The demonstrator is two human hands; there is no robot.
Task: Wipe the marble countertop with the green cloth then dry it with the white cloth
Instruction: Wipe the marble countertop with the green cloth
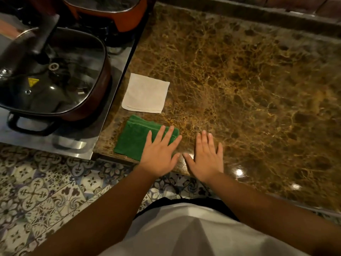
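A folded green cloth lies at the near left corner of the brown marble countertop. My left hand rests flat with spread fingers on the cloth's right part, holding nothing. Just behind the green cloth lies a folded white cloth, untouched. My right hand lies flat on the bare marble beside the left hand, fingers apart, a short way right of the green cloth.
A steel hob borders the counter on the left, carrying a lidded dark pan and an orange pot behind it. A raised ledge runs along the back. Patterned floor tiles lie below the counter's front edge.
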